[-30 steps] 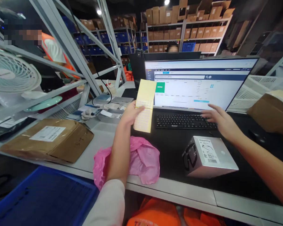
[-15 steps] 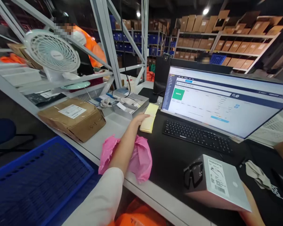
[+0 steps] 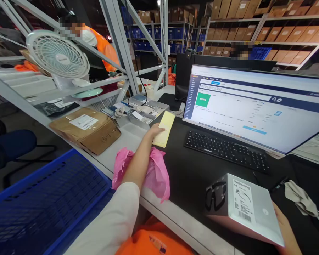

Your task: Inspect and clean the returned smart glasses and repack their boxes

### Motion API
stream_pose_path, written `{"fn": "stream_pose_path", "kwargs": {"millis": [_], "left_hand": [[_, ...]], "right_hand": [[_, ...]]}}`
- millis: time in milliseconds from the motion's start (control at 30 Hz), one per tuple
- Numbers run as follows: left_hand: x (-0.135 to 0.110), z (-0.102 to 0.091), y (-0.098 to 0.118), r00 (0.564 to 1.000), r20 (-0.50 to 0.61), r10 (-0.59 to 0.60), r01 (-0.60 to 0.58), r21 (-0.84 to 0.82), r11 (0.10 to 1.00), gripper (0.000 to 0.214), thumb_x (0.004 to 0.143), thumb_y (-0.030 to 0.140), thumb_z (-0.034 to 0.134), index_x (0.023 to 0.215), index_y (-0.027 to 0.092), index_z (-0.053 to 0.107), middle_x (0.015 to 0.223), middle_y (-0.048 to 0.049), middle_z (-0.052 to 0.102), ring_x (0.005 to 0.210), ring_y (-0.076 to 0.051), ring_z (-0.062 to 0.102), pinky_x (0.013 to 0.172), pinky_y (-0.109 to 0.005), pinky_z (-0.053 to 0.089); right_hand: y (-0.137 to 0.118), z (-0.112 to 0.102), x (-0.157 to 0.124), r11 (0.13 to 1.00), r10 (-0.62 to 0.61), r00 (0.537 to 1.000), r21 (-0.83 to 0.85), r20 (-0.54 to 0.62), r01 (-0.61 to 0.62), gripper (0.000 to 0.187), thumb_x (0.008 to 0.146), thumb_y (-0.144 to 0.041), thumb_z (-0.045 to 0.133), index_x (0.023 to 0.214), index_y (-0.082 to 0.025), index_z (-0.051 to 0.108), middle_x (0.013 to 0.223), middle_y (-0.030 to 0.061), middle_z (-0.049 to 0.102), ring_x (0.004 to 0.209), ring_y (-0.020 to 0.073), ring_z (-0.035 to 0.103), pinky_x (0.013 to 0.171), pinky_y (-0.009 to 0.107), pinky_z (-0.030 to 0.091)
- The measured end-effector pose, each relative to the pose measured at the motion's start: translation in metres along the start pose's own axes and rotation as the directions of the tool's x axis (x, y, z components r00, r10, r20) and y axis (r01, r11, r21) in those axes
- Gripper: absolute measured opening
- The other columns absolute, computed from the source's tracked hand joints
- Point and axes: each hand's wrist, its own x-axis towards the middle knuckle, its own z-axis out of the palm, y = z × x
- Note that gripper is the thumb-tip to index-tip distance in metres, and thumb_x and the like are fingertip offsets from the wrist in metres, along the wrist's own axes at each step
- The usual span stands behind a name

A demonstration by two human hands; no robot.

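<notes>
My left hand (image 3: 155,131) grips a stack of yellow label sheets (image 3: 165,132), thumb on top, at the left end of the black desk mat. Under my left forearm lies a crumpled pink plastic bag (image 3: 158,173) at the desk's front edge. At the lower right, my right hand (image 3: 283,225) holds a silver-grey box (image 3: 266,209) by its right side; most of those fingers are hidden behind it. The box is tilted, with a white product label on its upper face and a picture of dark glasses on its end.
Behind the mat stand a keyboard (image 3: 223,150) and a monitor (image 3: 236,106). A taped cardboard box (image 3: 95,134) and a grey tray (image 3: 146,122) lie to the left. A blue crate (image 3: 48,202) sits lower left. A fan (image 3: 58,58) and a person in an orange vest (image 3: 102,46) are beyond the frame.
My left hand has lifted the yellow label stack slightly and shifted it left, tilting it. The silver-grey box stays in my right hand, almost unmoved. The camera view has tipped a little downward.
</notes>
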Motion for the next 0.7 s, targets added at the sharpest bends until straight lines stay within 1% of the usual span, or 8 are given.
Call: {"fn": "stream_pose_path", "kwargs": {"millis": [100,167,333,433,533,600,633,700], "left_hand": [[-0.001,0.000,-0.002,0.995,-0.101,0.021,-0.006,0.147,0.989,0.031,0.092,0.031,0.071,0.116,0.012,0.066,0.117,-0.0110,0.070,0.110,-0.024,0.068,0.100,-0.047,0.055],[-0.005,0.000,0.004,0.984,-0.158,0.082,-0.046,0.224,0.974,0.030,0.093,0.034,0.070,0.115,0.013,0.066,0.126,-0.0107,0.067,0.120,-0.025,0.063,0.106,-0.050,0.051],[-0.029,0.006,0.041,0.934,-0.219,0.281,-0.202,0.324,0.924,0.037,0.069,0.018,0.086,0.103,0.010,0.073,0.123,-0.0184,0.070,0.135,-0.037,0.055,0.117,-0.045,0.038],[-0.057,0.016,0.070,0.885,-0.218,0.411,-0.327,0.337,0.883,0.035,0.072,0.017,0.082,0.106,0.014,0.076,0.119,-0.0160,0.073,0.131,-0.037,0.058,0.115,-0.040,0.040],[-0.101,0.028,0.102,0.780,-0.226,0.583,-0.512,0.305,0.803,0.036,0.090,0.032,0.068,0.125,0.022,0.071,0.120,-0.0070,0.074,0.112,-0.024,0.069,0.106,-0.033,0.048],[-0.133,0.034,0.129,0.604,-0.194,0.773,-0.730,0.255,0.634,0.033,0.097,0.035,0.059,0.123,0.018,0.071,0.105,-0.0046,0.075,0.093,-0.020,0.073,0.094,-0.034,0.054],[-0.147,0.035,0.144,0.554,-0.152,0.818,-0.780,0.248,0.574,0.031,0.099,0.034,0.057,0.120,0.017,0.072,0.097,-0.0020,0.073,0.090,-0.018,0.074,0.090,-0.034,0.055],[-0.168,0.032,0.176,0.521,-0.118,0.845,-0.807,0.256,0.533,0.028,0.099,0.030,0.054,0.115,0.014,0.072,0.088,0.0021,0.069,0.088,-0.017,0.075,0.085,-0.034,0.054]], "right_hand": [[-0.002,0.000,-0.003,0.993,0.089,0.994,0.065,0.070,-0.094,0.024,0.058,-0.051,0.071,0.081,-0.047,0.072,0.100,0.0086,0.074,0.124,0.0408,0.062,0.089,0.045,0.058],[-0.005,0.001,-0.005,0.994,0.082,0.994,0.071,0.076,-0.088,0.024,0.054,-0.050,0.073,0.078,-0.048,0.072,0.097,0.0079,0.073,0.127,0.0406,0.059,0.092,0.044,0.057],[-0.017,0.001,-0.010,0.992,0.073,0.993,0.093,0.091,-0.081,0.026,0.048,-0.050,0.074,0.074,-0.051,0.072,0.096,0.0056,0.074,0.124,0.0407,0.062,0.081,0.044,0.059],[-0.029,-0.002,-0.017,0.994,0.061,0.995,0.090,0.082,-0.068,0.032,0.045,-0.048,0.076,0.077,-0.046,0.072,0.092,0.0044,0.074,0.115,0.0431,0.066,0.075,0.046,0.062],[-0.035,-0.006,-0.025,0.999,0.011,0.998,0.037,0.055,-0.013,0.037,0.044,-0.044,0.073,0.079,-0.032,0.070,0.086,0.0072,0.074,0.105,0.0465,0.070,0.075,0.049,0.064],[-0.034,-0.011,-0.029,0.999,-0.013,0.998,-0.034,0.054,0.015,0.039,0.047,-0.043,0.070,0.083,-0.028,0.068,0.090,0.0087,0.074,0.100,0.0454,0.071,0.073,0.048,0.064],[-0.032,-0.013,-0.031,0.997,-0.021,0.998,-0.078,0.060,0.025,0.041,0.049,-0.043,0.069,0.087,-0.028,0.068,0.094,0.0089,0.075,0.099,0.0444,0.071,0.073,0.048,0.064],[-0.028,-0.018,-0.033,0.985,-0.023,0.996,-0.166,0.082,0.037,0.043,0.055,-0.042,0.067,0.095,-0.028,0.068,0.102,0.0089,0.075,0.100,0.0429,0.071,0.075,0.048,0.063]]}}
